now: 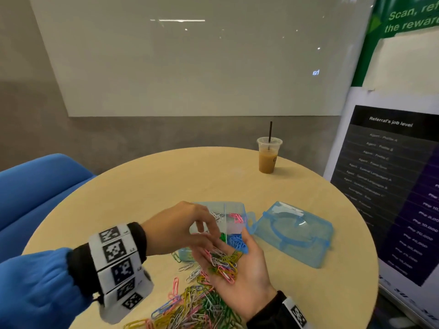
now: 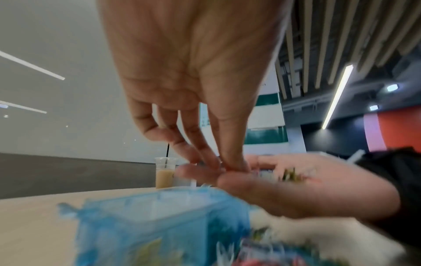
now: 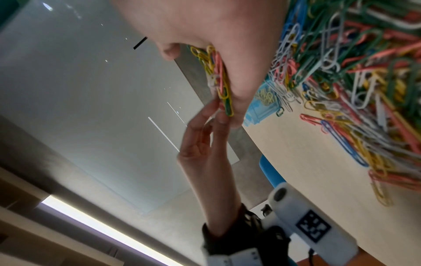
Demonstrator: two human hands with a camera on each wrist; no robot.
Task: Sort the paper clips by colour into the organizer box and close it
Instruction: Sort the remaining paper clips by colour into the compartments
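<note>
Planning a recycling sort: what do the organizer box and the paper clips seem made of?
Organizer box: translucent blue plastic, glossy; the clips inside show through. Paper clips: probably wire with a smooth coloured coating; thin bent loops in several colours.

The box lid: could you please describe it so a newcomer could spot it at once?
On the round pale wooden table, look right of the open blue plastic organizer box. The translucent blue plastic lid lies there detached, flat and empty, whereas the box holds sorted clips.

table (image 1: 297, 293): pale wood-look laminate, smooth, matt | organizer box (image 1: 234, 206): translucent blue plastic, glossy | lid (image 1: 294, 233): same translucent blue plastic, glossy | paper clips (image 1: 194, 305): wire with smooth coloured coating | cup (image 1: 268, 157): clear plastic | wall panel (image 1: 190, 67): smooth, faintly reflective | sleeve (image 1: 31, 286): blue cloth
</note>
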